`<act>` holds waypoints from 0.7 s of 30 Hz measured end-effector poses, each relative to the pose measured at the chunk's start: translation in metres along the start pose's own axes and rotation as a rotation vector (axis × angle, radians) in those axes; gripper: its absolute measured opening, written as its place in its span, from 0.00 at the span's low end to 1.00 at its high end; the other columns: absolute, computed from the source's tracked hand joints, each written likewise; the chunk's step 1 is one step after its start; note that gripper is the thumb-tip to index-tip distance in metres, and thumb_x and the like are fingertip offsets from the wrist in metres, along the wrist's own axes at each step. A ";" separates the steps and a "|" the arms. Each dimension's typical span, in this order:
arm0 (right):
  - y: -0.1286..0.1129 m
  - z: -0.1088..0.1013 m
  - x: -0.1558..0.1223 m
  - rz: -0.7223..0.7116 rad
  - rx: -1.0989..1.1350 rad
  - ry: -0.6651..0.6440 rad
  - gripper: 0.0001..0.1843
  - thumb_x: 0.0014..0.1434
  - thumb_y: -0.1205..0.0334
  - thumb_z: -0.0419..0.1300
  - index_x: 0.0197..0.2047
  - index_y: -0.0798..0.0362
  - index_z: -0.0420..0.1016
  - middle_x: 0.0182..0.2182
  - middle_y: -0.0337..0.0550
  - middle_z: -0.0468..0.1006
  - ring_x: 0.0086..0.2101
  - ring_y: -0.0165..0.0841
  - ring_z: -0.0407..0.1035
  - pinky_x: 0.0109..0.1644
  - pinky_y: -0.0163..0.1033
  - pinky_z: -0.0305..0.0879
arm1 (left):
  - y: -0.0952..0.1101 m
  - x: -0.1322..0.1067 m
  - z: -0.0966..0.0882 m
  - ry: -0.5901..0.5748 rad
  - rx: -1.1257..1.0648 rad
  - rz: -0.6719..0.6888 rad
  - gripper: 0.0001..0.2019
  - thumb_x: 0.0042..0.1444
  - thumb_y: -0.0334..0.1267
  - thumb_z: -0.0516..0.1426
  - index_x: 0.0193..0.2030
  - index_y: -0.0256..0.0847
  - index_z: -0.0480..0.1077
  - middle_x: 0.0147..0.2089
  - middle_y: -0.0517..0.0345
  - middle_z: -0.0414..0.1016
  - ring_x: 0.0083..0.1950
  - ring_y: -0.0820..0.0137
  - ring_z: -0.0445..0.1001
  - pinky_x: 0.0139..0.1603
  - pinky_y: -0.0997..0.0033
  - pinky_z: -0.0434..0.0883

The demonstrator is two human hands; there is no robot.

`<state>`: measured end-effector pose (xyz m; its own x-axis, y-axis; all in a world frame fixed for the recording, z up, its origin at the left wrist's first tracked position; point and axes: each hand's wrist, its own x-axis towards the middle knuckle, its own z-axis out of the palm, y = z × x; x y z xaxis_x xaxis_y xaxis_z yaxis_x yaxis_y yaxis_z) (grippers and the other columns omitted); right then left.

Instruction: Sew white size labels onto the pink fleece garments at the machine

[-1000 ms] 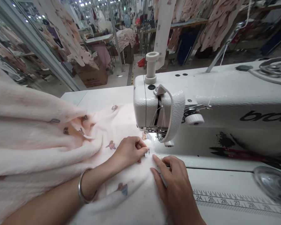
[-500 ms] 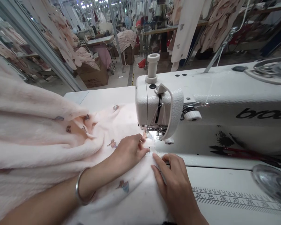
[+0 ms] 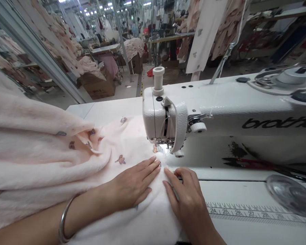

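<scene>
A fluffy pale pink fabric (image 3: 53,160) with small printed figures lies heaped on the left and runs under the needle of a white sewing machine (image 3: 219,112). My left hand (image 3: 134,182) lies flat on the fabric, fingers stretched toward the presser foot (image 3: 161,147). My right hand (image 3: 186,195) rests just to the right of it, forefinger pressing the fabric edge in front of the foot. A small white label that the fingers held earlier is mostly hidden under the fingertips. A metal bangle (image 3: 63,224) circles my left wrist.
A ruler strip (image 3: 257,214) runs along the table's front right. A shiny metal disc (image 3: 290,195) and dark scissors with red handles (image 3: 257,164) lie beside the machine. Behind are cardboard boxes (image 3: 99,86), hanging garments, other work tables and a distant person.
My left hand has opened from a pinch on the small white label and now lies flat on the fabric. The view has shifted slightly right and down.
</scene>
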<state>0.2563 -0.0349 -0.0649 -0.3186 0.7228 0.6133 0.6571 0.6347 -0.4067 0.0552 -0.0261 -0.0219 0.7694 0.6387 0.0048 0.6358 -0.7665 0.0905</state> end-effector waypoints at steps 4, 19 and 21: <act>0.001 0.000 0.000 0.004 0.007 0.011 0.12 0.63 0.71 0.56 0.49 0.67 0.72 0.37 0.53 0.64 0.41 0.41 0.61 0.41 0.50 0.67 | -0.001 -0.002 0.000 -0.009 0.012 0.023 0.28 0.62 0.34 0.49 0.67 0.23 0.50 0.69 0.35 0.51 0.72 0.57 0.46 0.69 0.57 0.59; 0.008 -0.011 0.007 0.031 0.004 -0.135 0.13 0.66 0.65 0.50 0.49 0.60 0.71 0.38 0.49 0.67 0.41 0.39 0.63 0.42 0.44 0.68 | -0.002 -0.003 0.004 -0.055 -0.016 0.044 0.28 0.63 0.34 0.47 0.67 0.23 0.50 0.70 0.33 0.47 0.72 0.53 0.45 0.70 0.55 0.58; 0.023 -0.014 0.024 0.018 0.000 -0.143 0.12 0.67 0.64 0.49 0.44 0.56 0.72 0.36 0.47 0.69 0.39 0.36 0.66 0.39 0.40 0.68 | -0.003 -0.003 0.003 -0.068 -0.018 0.044 0.27 0.63 0.34 0.46 0.68 0.23 0.50 0.70 0.34 0.46 0.72 0.53 0.46 0.70 0.56 0.58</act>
<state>0.2732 -0.0064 -0.0498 -0.4006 0.7657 0.5033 0.6636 0.6212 -0.4169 0.0514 -0.0261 -0.0252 0.7991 0.5984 -0.0582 0.6009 -0.7917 0.1100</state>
